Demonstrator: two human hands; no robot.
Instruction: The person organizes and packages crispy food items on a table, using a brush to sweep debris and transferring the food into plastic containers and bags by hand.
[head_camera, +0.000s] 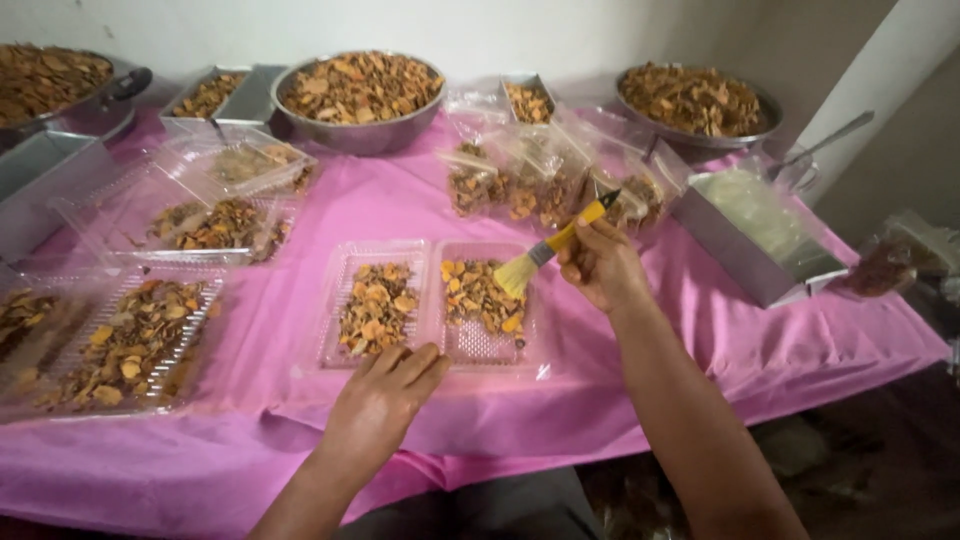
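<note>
An open clear plastic clamshell tray (440, 350) lies on the pink tablecloth (620, 380), both halves holding orange-brown dried chips (377, 305). My left hand (385, 395) rests flat on the tray's front edge, fingers together. My right hand (598, 262) grips a small brush (545, 252) with a yellow handle; its pale bristles touch the chips in the right half of the tray.
More filled clamshell trays (130, 345) sit at the left. Metal bowls (355, 95) and rectangular tins of chips line the back. Filled plastic bags (520, 185) lie behind the tray. A metal tin (740, 250) with a pale sheet stands at right, near the table edge.
</note>
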